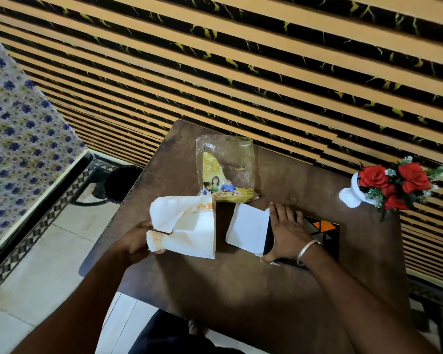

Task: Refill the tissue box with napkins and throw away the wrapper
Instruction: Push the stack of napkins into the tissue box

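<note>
Where right hand point(287, 233) rests, box point(325, 231) half-hidden.

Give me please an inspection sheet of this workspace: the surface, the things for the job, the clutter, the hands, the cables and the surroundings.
Surface: dark brown wooden table, set against a striped wall.
Job's things: stack of white napkins, not yet in the box; black tissue box with its white flap open toward the napkins; wrapper lying flat on the table behind them, seemingly empty.
Clutter: white vase of red flowers at the table's right edge.
Hands: left hand grips the napkins at their left end; right hand presses on the tissue box.
Cables: nothing seen.
Surroundings: black bin on the tiled floor left of the table; patterned cloth far left.
</note>
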